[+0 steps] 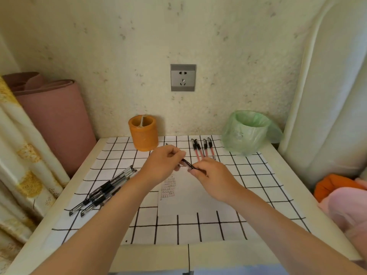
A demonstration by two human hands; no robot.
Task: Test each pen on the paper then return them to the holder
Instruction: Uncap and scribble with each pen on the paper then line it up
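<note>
left hand [164, 164] pinching, right hand [214, 176] pinching

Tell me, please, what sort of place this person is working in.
Most likely a room at home, perhaps a bedroom corner: a small table with a checked cloth sits below a wall socket, with a patterned curtain and a rolled pink mat beside it.

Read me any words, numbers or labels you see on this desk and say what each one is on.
Nothing reads clearly.
paper: rows of small black and red marks, too small to read.
green bin bag: a faint mark, too blurred to read.
held pen, black pens, red pens: no legible print.
orange holder, wall socket: no text.
</note>
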